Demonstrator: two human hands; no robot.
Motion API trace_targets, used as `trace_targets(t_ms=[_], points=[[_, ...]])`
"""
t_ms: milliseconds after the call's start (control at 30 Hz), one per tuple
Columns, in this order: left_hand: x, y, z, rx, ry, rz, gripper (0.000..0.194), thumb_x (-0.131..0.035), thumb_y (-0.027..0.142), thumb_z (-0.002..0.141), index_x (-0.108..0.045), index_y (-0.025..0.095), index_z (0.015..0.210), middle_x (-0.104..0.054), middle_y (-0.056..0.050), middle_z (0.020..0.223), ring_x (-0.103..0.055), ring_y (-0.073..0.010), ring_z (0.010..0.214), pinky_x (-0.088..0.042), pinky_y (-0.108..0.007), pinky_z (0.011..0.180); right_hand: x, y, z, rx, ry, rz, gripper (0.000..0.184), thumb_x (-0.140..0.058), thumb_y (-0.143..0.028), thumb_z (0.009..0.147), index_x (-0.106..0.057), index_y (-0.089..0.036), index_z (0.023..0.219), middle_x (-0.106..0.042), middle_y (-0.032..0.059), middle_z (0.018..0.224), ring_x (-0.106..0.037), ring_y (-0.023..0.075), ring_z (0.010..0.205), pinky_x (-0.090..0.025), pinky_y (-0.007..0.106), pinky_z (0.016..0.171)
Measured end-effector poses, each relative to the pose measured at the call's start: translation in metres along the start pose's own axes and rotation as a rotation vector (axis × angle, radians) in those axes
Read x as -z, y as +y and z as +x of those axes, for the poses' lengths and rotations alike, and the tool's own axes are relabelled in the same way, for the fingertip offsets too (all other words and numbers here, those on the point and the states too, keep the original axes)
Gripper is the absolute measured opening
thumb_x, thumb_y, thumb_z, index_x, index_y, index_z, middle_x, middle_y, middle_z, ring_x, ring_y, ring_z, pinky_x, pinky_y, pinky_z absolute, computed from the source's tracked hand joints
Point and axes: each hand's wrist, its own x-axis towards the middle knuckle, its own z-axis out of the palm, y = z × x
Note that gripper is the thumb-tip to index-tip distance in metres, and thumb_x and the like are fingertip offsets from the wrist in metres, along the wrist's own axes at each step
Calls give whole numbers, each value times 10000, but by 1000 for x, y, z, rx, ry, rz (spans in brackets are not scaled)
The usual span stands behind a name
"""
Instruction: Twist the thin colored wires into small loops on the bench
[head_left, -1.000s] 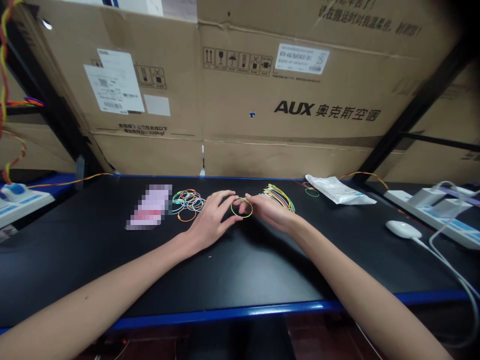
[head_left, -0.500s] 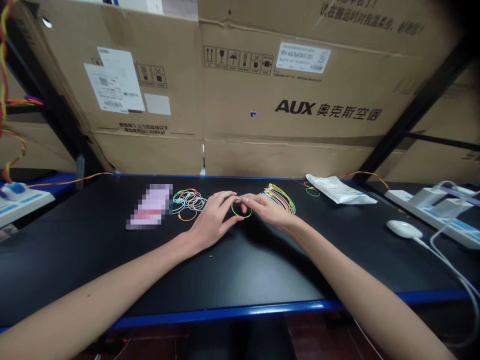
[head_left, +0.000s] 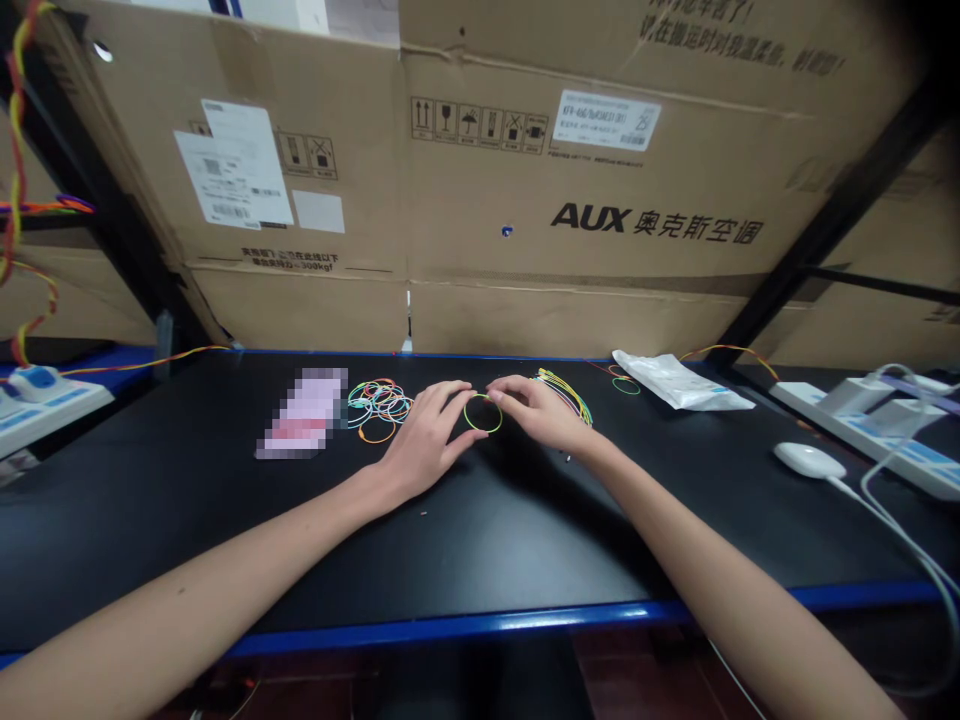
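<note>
A thin yellow-green wire loop (head_left: 501, 418) stands between my two hands above the black table. My left hand (head_left: 431, 430) curves around its left side, fingertips at the top and thumb at the lower edge. At the loop's upper right, the thumb and forefinger of my right hand (head_left: 544, 412) come together on its edge. Left of my left hand lies a pile of coloured wire loops (head_left: 379, 402). Behind my right hand, a bundle of coloured wires (head_left: 566, 388) is partly hidden.
A blurred pink packet (head_left: 307, 412) lies at left. Toward the right are a green loop (head_left: 625, 385), a white plastic bag (head_left: 679, 382), a white puck-shaped device (head_left: 808, 460) and a power strip (head_left: 870, 435). A large cardboard box (head_left: 480, 290) stands behind the black table (head_left: 450, 570).
My right hand's fingers have drawn back from inside the loop to its upper right edge. My left hand keeps nearly the same position.
</note>
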Motion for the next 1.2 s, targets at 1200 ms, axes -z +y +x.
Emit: trace_targets(t_ms=[1200], points=[[-4, -4, -2, -11, -25, 31, 438, -549, 343, 884, -450, 212, 1291, -524, -131, 1272, -425, -292, 1279, -414, -511, 1020, -13, -1, -3, 177, 280, -112, 127, -579, -209, 812, -696, -168, 784, -631, 96, 993, -594, 221, 961, -460, 390, 895]])
